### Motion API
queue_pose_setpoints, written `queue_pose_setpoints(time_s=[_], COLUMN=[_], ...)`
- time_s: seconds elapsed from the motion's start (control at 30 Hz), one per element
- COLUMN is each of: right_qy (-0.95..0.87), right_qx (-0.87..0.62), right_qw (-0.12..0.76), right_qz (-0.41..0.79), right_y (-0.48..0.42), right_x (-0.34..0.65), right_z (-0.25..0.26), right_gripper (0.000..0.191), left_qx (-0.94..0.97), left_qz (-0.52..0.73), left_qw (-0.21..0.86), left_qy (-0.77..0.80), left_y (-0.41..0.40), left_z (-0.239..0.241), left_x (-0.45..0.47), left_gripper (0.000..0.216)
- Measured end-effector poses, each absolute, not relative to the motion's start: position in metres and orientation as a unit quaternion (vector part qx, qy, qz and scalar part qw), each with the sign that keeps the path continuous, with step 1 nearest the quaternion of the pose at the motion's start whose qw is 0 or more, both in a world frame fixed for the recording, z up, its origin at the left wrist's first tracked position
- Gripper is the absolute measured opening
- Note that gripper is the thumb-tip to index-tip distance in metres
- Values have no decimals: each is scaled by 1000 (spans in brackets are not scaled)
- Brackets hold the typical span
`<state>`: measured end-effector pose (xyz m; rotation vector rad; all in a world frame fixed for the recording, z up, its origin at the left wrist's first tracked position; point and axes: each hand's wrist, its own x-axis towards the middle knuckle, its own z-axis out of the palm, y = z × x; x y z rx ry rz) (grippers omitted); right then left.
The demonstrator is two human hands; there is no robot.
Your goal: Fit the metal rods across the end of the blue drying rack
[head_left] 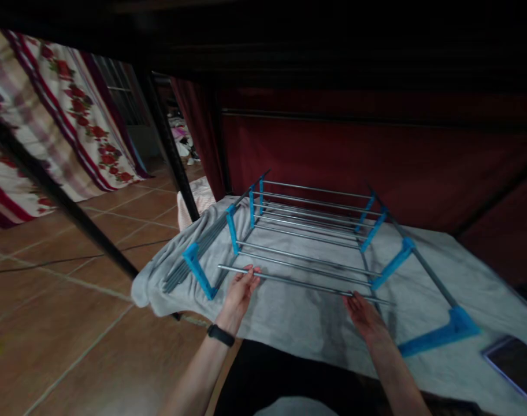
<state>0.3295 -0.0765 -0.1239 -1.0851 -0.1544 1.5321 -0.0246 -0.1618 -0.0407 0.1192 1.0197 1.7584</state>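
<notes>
A thin metal rod (298, 282) lies crosswise between my two hands. My left hand (242, 284), with a black band at the wrist, pinches it near its left end. Toward the rod's right end, my right hand (359, 309) grips it with the fingertips. Just beyond stands a rack frame with blue plastic brackets (198, 269) along both sides and several metal rods spanning between them. The nearest right bracket (441, 332) has no rod joined to its inner end. The rod in my hands appears apart from the near brackets.
A bundle of loose rods (181, 274) rests on the grey blanket (289, 329) left of the frame. A phone-like dark device (512, 364) lies at the right. Dark bed posts (170, 144) and a low dark overhead structure surround the bed; a maroon curtain (311, 150) hangs behind.
</notes>
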Motion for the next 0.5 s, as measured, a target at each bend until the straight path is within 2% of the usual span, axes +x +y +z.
queue_pose_setpoints(time_s=[0.17, 0.37, 0.5], right_qy=[-122, -151, -182], right_qx=[-403, -382, -371], right_qw=[614, 690, 710], right_qz=[668, 595, 570], right_y=[-83, -69, -64], right_x=[302, 306, 317], right_z=[-110, -87, -76], right_gripper=[17, 22, 27], left_qx=[13, -19, -30], left_qz=[693, 675, 667], left_qw=[558, 539, 533], left_qy=[456, 503, 520], left_y=[-138, -119, -110], left_z=[-51, -57, -58], left_x=[-16, -43, -55], left_gripper=[22, 26, 23])
